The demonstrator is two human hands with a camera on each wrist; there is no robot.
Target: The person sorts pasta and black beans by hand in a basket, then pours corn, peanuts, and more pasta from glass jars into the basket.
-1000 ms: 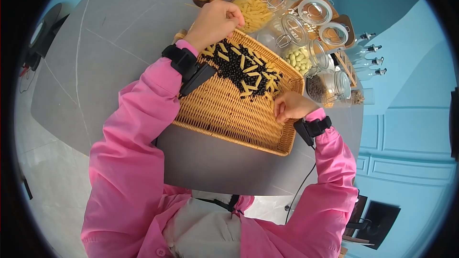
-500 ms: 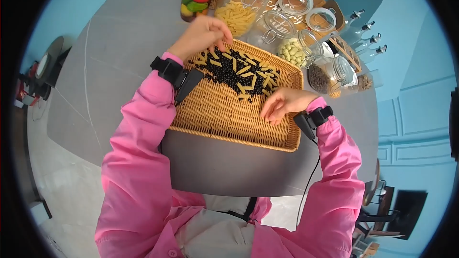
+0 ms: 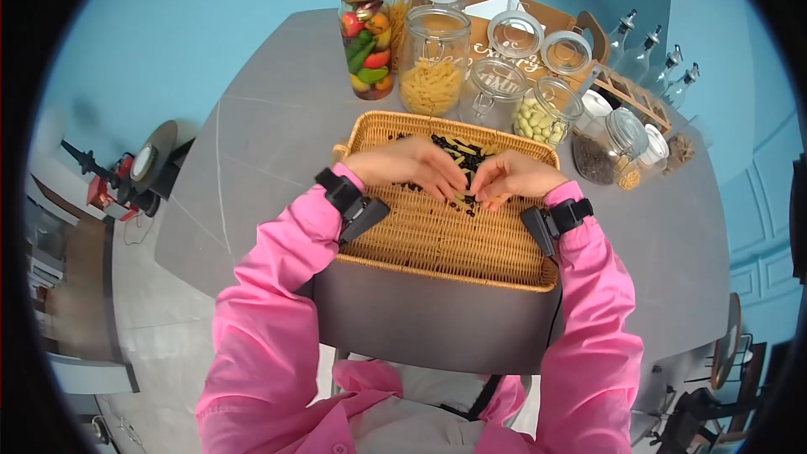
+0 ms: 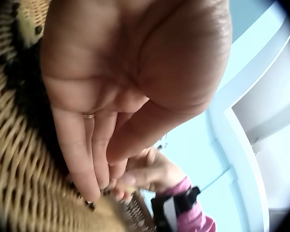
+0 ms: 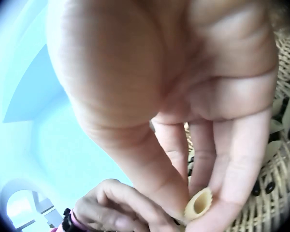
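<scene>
The pasta tube (image 5: pixel 192 209) is between the thumb and fingertip of the right hand (image 3: pixel 523 175), over the wicker basket (image 3: pixel 445 250), near loose black beans (image 5: pixel 270 187); it looks dry, so it should be light, stiff and brittle, perhaps a little slick, and best taken gently across its middle, since a hard squeeze could crack the hollow wall; the right hand is nearly closed in that pinch, while the left hand (image 3: pixel 405 163) reaches in beside it, fingers long and close together, though I cannot tell whether its thumb and fingertips pinch anything
</scene>
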